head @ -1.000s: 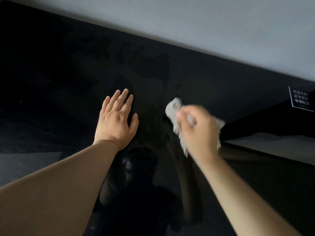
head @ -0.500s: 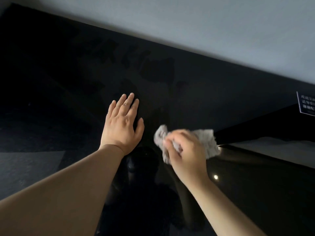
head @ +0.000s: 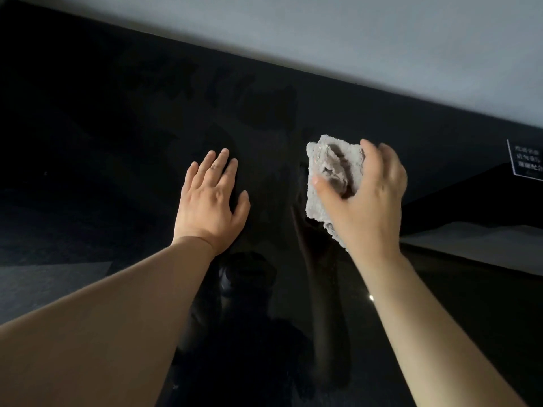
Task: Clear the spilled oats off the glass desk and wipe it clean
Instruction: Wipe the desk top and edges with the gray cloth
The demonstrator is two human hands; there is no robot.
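The black glass desk point(head: 117, 136) fills most of the view and mirrors my arms and head. My left hand point(head: 210, 201) lies flat on the glass with straight fingers, palm down. To its right, my right hand point(head: 367, 201) grips a crumpled grey cloth point(head: 332, 168) and holds it against the glass. Thumb and fingers curl round the cloth, which sticks out at the top left of the hand. I see no oats on the dark surface.
A grey wall point(head: 382, 33) runs along the desk's far edge. A small dark sign with white text point(head: 527, 164) stands at the far right. A paler grey surface point(head: 484, 245) shows at the right, beside the desk.
My right hand with the cloth swept toward me and leftward, then back away and to the right. My left hand has stayed flat on the glass.
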